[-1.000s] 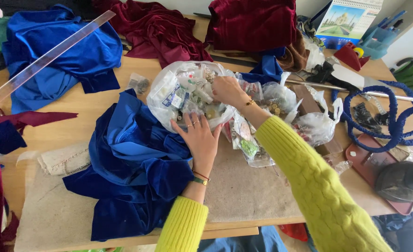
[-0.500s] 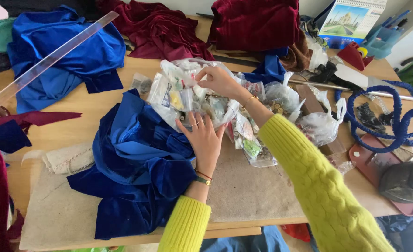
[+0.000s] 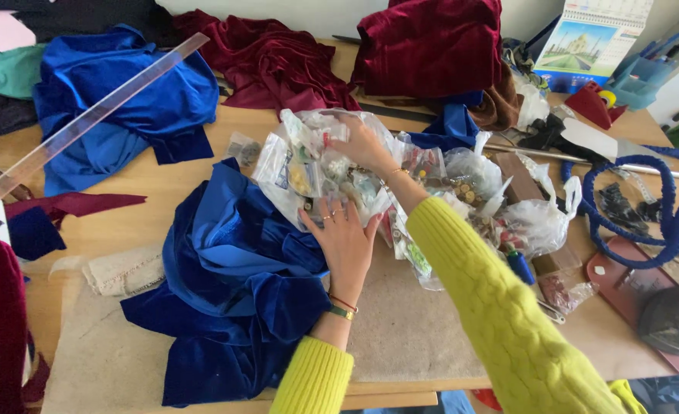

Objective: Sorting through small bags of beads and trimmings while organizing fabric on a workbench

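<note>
Left hand (image 3: 347, 238) flat, open on clear bag (image 3: 309, 172), right hand (image 3: 362, 142) gripping it, blue velvet (image 3: 232, 284) beside

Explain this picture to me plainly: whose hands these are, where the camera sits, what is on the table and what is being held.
There is no machine here. A camera worn on a person's head looks down at that person's own two arms in yellow-green knit sleeves. The left hand, with rings and bracelets, lies flat against a clear plastic bag of small sewing notions. The right hand reaches across and presses on the top of the same bag; whether its fingers grip the plastic, I cannot tell. On the wooden table lie a crumpled blue velvet cloth, dark red velvet, a long clear ruler, more small plastic bags, a coiled blue cord and a desk calendar.
</note>
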